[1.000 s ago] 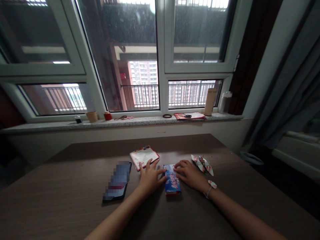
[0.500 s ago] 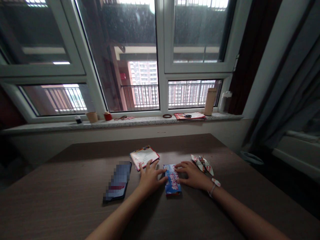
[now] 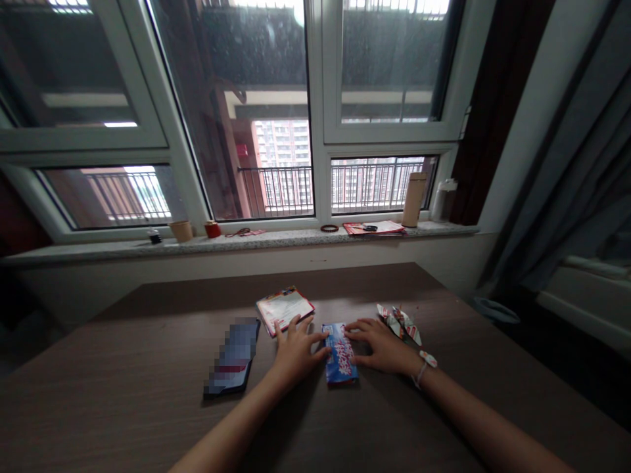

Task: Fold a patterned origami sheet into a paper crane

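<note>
A folded piece of blue printed paper (image 3: 340, 358) with red and white lettering lies on the brown table (image 3: 148, 341) in front of me. My left hand (image 3: 298, 349) rests at its left edge, fingers spread, thumb and forefinger touching the side. From the right, my right hand (image 3: 378, 345) touches the opposite edge with its fingers apart. Behind my left fingers is a small stack of paper sheets (image 3: 284, 309), white side up. Crumpled paper scraps (image 3: 401, 323) lie just beyond my right hand. A bracelet circles my right wrist.
A phone (image 3: 233, 360) with a blurred screen lies left of my left forearm. On the windowsill (image 3: 290, 240) stand a paper cup (image 3: 181, 230), a red spool (image 3: 212, 228), a tan flask (image 3: 414, 199) and a clear bottle (image 3: 444, 200). Scissors (image 3: 367, 228) rest on red papers there.
Almost nothing differs. Both hands stay at the sides of the blue paper, whose near edge has shifted very slightly.
</note>
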The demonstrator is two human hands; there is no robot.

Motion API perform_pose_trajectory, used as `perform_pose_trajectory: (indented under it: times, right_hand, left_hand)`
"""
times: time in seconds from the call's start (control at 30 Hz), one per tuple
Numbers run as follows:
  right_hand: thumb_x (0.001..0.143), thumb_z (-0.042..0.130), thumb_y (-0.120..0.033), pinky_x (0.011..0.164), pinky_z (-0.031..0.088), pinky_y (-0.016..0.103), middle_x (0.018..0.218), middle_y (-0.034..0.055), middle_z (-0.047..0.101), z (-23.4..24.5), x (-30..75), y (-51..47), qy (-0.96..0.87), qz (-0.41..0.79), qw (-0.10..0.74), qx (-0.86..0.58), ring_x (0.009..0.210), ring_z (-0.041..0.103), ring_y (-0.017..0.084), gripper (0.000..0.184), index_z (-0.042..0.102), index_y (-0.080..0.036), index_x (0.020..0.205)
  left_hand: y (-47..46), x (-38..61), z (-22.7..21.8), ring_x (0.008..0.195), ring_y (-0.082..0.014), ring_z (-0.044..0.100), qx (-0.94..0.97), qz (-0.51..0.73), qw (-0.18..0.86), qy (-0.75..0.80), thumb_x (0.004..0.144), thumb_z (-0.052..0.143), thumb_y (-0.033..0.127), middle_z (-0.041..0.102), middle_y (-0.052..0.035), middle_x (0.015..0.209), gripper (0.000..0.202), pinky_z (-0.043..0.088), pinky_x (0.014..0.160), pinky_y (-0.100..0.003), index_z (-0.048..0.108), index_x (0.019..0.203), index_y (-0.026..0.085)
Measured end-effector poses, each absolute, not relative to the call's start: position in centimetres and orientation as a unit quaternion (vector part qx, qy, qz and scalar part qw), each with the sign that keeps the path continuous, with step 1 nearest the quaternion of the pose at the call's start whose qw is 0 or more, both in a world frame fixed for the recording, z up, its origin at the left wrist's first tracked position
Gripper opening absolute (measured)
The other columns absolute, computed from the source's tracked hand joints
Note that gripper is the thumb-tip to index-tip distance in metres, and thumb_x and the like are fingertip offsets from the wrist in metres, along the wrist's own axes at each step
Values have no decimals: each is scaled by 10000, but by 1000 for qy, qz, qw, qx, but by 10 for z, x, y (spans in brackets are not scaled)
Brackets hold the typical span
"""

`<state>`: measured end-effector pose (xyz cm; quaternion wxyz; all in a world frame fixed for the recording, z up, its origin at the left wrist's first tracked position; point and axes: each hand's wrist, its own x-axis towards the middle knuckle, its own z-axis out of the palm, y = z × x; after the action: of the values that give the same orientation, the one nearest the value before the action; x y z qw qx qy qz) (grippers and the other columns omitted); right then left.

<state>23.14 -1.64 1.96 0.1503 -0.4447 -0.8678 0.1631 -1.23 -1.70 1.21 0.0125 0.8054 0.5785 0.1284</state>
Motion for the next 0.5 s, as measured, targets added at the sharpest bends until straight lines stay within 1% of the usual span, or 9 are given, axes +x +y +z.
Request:
perform_pose_trajectory:
  times: [0.2, 0.37, 0.5]
  right_hand:
    - [771, 627, -609, 1155, 163, 505, 1446, 30, 464, 23, 233, -17, -871, 176, 129, -440, 1358, 318, 315, 660, 525, -306, 1348]
    - [727, 643, -646, 1164, 118, 534, 1517, 32, 362, 26, 235, -19, -868, 203, 104, -441, 1411, 224, 343, 798, 428, -307, 1418]
    - [702, 650, -667, 1166, 68, 556, 1542, 40, 314, 29, 237, -20, -869, 213, 82, -439, 1426, 190, 351, 869, 378, -308, 1445]
  left_hand:
    - [-16, -13, 11, 1391, -372, 263, 804, 129, 16, 580, 817, 594, 602, 459, -26, 1457, 342, 3, 1031, -755, 649, 1134, 488]
    - [-17, -13, 13, 1393, -367, 262, 803, 126, 23, 582, 813, 593, 606, 466, -36, 1448, 350, 15, 1045, -737, 654, 1134, 480]
    - [-17, -13, 14, 1393, -366, 259, 802, 126, 22, 584, 811, 590, 613, 469, -36, 1443, 357, 10, 1044, -737, 648, 1140, 487]
